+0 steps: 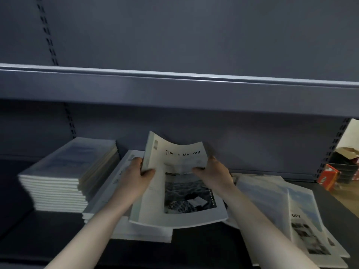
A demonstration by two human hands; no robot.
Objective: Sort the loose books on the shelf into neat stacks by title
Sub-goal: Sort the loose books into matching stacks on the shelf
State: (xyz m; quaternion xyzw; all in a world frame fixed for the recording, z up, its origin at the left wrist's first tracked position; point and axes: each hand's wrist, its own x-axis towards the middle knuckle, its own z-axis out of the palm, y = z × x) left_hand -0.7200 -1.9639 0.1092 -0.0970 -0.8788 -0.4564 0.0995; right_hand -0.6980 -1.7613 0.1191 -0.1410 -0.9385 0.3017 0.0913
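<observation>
At the middle of the dark shelf board, towards its back edge: both hands grip one book.
Left hand (pixel 138 172): fingers wrapped round the book's left edge, thumb on the cover, closed on it.
Right hand (pixel 215 171): thumb on the cover, the other fingers behind the right edge, closed on the same book.
Held book: a thin white paperback with black title lettering and a dark grey photograph (pixel 175 183); its upper part is bent up and back, its lower part lies on the stack beneath.
Low stack: a short pile of white paperbacks (pixel 136 232) directly under the held book, at the middle of the shelf board, reaching towards the front edge.
Tall stack: a squared pile of pale blue-covered paperbacks (pixel 64 177), just left of the low stack, touching it, towards the board's left end.
Loose books: several pale sky-printed paperbacks (pixel 303 214) fanned and overlapping at the right end, running to the front right corner.
Carrier: grey-blue metal shelving unit (pixel 174 90), with a dark lower board (pixel 204 249).
Beyond the right upright: a small red box (pixel 328 176) on the floor, blurred.
</observation>
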